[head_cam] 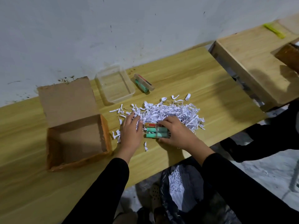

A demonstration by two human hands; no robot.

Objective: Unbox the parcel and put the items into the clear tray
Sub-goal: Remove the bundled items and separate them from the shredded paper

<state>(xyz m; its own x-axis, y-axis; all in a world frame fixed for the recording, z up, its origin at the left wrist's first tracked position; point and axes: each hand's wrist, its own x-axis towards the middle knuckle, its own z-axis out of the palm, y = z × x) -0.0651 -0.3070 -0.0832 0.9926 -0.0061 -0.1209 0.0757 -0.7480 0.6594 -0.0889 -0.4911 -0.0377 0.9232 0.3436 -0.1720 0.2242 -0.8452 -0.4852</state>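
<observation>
Table: a long light-wood table [218,88] stands against a stained white wall [145,29].
Second table: a shorter wooden table [252,62] stands just past its right end.
Box: an open brown cardboard box [77,139] with orange outer sides sits at the left of the long table, its lid flap laid back toward the wall and its inside bare.
Bag: a black plastic bag [194,175] sits on the floor below the near table edge, with white shreds inside.
Paper: a loose pile of white shredded paper [169,110] lies right of the box, and stray strips are scattered round it.
Tray: a clear rectangular plastic tray [115,88] stands near the wall, between the box flap and the paper, with nothing in it.
Left hand: the left hand [131,131] lies flat, fingers stretched out onto the near left edge of the paper.
Right hand: the right hand [176,133] curls over a bundle of teal-green cylinders [153,132], fingers on top and thumb on the near side; the bundle rests on the table at the front of the paper.
Second bundle: another teal-green cylinder pack [143,84] with a tan and red card lies just right of the tray, outside it.
Yellow item: a thin yellow object [274,30] lies on the far table; what it is cannot be told.
</observation>
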